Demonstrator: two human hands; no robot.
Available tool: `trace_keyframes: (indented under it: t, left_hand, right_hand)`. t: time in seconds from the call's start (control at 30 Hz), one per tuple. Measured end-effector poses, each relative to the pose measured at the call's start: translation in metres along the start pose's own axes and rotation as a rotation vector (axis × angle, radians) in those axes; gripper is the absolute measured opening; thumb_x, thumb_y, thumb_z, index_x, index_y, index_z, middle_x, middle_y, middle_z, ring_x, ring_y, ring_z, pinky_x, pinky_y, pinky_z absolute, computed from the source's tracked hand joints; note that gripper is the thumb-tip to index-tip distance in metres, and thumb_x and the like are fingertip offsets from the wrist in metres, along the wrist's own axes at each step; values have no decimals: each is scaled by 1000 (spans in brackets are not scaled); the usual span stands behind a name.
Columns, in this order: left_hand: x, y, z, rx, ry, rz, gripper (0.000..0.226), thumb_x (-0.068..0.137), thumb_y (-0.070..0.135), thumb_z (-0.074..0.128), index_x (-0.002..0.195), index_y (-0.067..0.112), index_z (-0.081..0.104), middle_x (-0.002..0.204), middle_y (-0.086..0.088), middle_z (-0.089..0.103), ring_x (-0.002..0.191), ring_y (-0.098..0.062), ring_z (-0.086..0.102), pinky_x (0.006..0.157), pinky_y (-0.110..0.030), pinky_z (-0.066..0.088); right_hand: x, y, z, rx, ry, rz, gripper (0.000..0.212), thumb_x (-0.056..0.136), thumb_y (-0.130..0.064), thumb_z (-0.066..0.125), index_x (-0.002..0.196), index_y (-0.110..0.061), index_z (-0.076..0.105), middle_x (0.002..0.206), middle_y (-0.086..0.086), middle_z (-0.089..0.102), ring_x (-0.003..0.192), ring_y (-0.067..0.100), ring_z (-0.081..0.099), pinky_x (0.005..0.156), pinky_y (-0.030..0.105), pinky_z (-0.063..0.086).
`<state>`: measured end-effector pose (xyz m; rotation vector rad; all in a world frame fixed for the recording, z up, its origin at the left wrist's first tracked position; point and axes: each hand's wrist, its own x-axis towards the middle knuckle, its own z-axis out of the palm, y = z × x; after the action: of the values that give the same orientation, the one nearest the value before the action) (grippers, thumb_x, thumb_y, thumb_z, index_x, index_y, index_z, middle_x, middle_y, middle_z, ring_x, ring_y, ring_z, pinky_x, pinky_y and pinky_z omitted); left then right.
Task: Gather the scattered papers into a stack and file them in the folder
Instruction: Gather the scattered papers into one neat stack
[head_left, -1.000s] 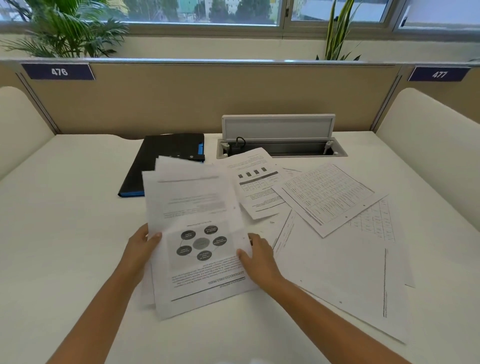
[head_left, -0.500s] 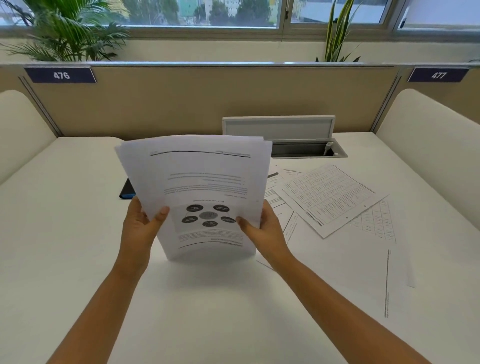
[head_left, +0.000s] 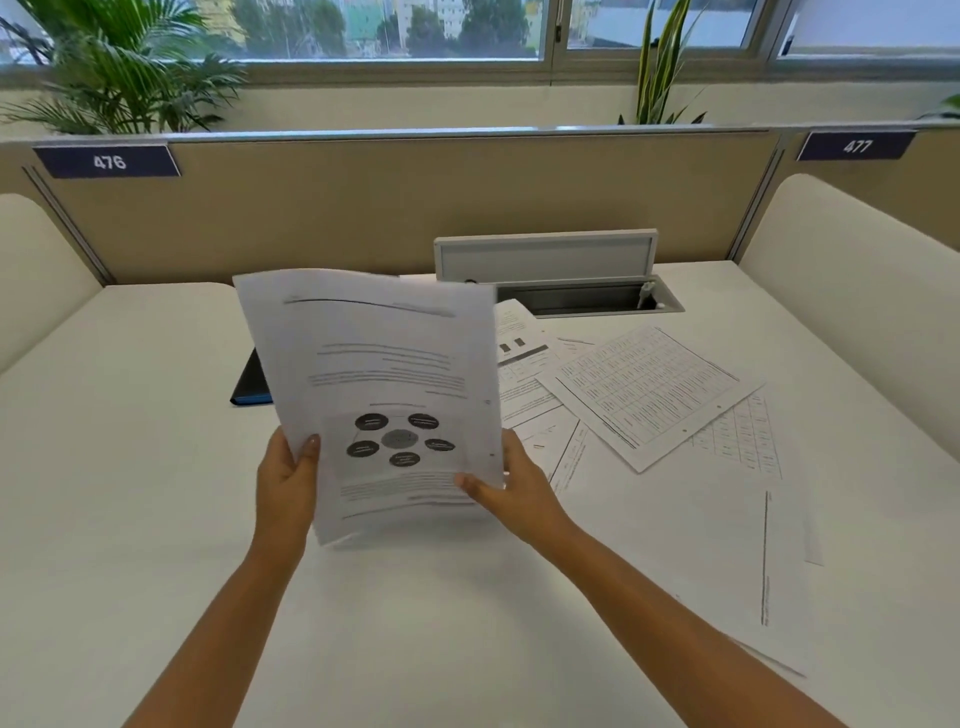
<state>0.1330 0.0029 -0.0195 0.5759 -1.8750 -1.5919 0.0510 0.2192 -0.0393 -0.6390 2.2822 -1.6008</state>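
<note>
— Two hands: our left hand (head_left: 287, 475) and right hand (head_left: 511, 488), fingers grasping one stack of papers (head_left: 379, 395) upright above the counter (head_left: 130, 441).
— Loose papers (head_left: 644, 395) lie right; we see the folder (head_left: 252, 387) behind the stack.

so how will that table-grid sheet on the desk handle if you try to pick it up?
The grid sheet is probably thin and floppy: the held stack already bows. It lies flat on other papers, so it likely slides before an edge lifts.
</note>
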Motion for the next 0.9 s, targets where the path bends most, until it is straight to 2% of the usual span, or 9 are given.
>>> trace_keyframes:
  t: [0.1,0.17,0.23,0.3,0.43,0.63,0.83,0.9]
  left_hand:
    - [5,-6,-12,110,55,-67,13,95,15,43,106,18,49,92,4,57,79,-12,56,60,-21,44]
    - [5,-14,-20,185,51,-155,19,94,13,41,111,13,50,100,-4,55,85,-22,54,66,-30,44]
    - [0,-27,-27,267,67,-239,21,94,12,41,112,9,50,103,-9,55,89,-27,53,73,-38,45]
    - [-8,-41,-31,343,99,-286,21,94,12,40,113,7,49,105,-13,56,90,-29,53,77,-41,45]
    - [-21,-60,-31,487,145,-334,25,94,11,40,116,2,48,113,-23,59,99,-38,55,82,-44,43]
    - [-11,-60,-32,561,191,-420,40,92,13,46,128,4,34,117,-30,56,105,-44,54,83,-46,43]
    - [-20,-63,-27,677,125,-359,40,93,12,45,130,3,34,115,-30,58,100,-45,56,73,-41,39]
    - [-22,-62,-26,683,143,-345,40,92,12,45,130,3,34,115,-30,57,101,-45,55,75,-43,41]
  right_hand:
    - [-5,9,-14,-214,-47,-69,74,73,-71,50,135,-36,29,137,-16,43,123,1,40,96,23,35]
    - [-7,19,-26,-347,-20,-85,82,72,-76,46,139,-33,26,145,-11,36,131,6,33,107,31,30]
    - [-5,34,-40,-466,63,-48,81,76,-69,50,141,-27,26,148,-5,33,135,13,29,113,38,21]
    - [-1,49,-54,-649,163,65,77,83,-60,51,143,-21,24,151,3,28,141,21,20,115,46,10]
    - [4,72,-75,-856,265,288,71,89,-57,39,145,-18,19,157,13,5,144,31,-4,114,53,-4]
    - [-3,88,-82,-945,245,339,62,92,-58,28,143,-23,26,156,10,14,145,26,4,112,59,-3]
    - [-7,93,-78,-942,304,312,51,96,-47,28,142,-25,29,155,7,18,145,22,7,114,59,0]
    - [-7,94,-78,-939,305,311,51,96,-46,28,142,-25,29,155,7,18,145,22,7,113,59,1]
